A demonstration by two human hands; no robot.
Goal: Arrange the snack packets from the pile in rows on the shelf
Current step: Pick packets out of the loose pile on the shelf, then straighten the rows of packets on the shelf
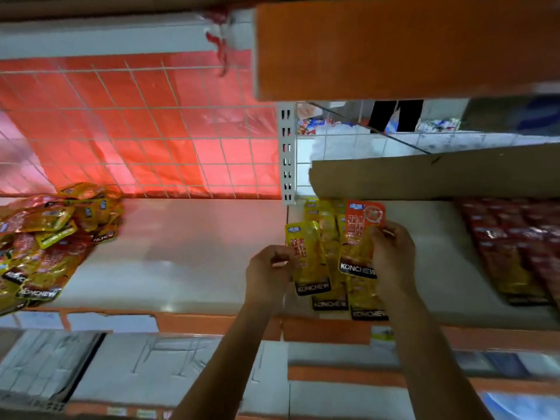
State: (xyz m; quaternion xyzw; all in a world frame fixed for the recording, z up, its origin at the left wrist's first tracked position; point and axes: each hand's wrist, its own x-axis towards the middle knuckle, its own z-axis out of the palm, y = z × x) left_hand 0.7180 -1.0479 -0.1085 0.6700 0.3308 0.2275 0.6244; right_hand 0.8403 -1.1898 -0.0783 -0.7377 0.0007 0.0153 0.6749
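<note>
A loose pile of yellow and red snack packets (45, 237) lies at the left end of the white shelf (188, 253). Two short rows of yellow packets (328, 237) lie on the shelf just right of the upright post. My left hand (268, 272) pinches a yellow packet (309, 259) by its left edge, over the left row. My right hand (392, 257) grips an orange-topped packet (360, 237) by its right edge, above the right row.
Rows of dark red packets (515, 250) fill the shelf's right end. A cardboard sheet (424, 174) leans along the back above them. A wire grid (136, 131) with red backing closes the rear. An orange shelf (394, 47) hangs overhead. Boxes (151, 368) sit on the lower shelf.
</note>
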